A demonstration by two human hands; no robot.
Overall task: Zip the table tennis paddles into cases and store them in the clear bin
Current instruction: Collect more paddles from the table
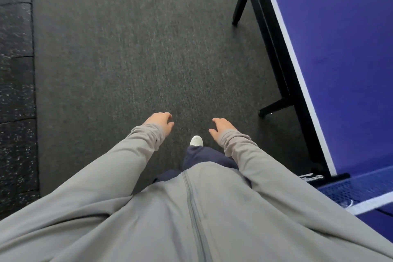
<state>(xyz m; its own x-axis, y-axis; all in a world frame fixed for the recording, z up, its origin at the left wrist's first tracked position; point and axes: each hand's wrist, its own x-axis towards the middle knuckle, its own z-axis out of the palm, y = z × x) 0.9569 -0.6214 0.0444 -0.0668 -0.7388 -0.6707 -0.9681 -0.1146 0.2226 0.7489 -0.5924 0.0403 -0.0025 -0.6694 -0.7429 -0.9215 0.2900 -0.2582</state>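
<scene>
1. The left hand (160, 122) and the right hand (221, 130) are held out low in front of the body, apart from each other, with fingers loosely curled and nothing gripped in either.
2. Both wrists are covered by the sleeves of a grey zipped jacket (191, 208); just below and between the 2 hands, 1 white shoe (196, 141) is seen on the dark carpet (127, 59).
3. Well to the right of the right hand, the blue table tennis table (344, 53) is seen, with its black frame (274, 49) beneath the edge and part of the net (353, 191) lower down, near the right arm.
4. Far to the left of the left hand, a strip of speckled rubber flooring (16, 91) is seen.
5. No paddles, cases or clear bin are in view; their place cannot be told.
6. The step in hand is judged to be a walk alongside the table toward those items. It is done well if the hands are kept free, the table corner and frame legs are cleared, and the gaze is raised so that the paddles can be located.
</scene>
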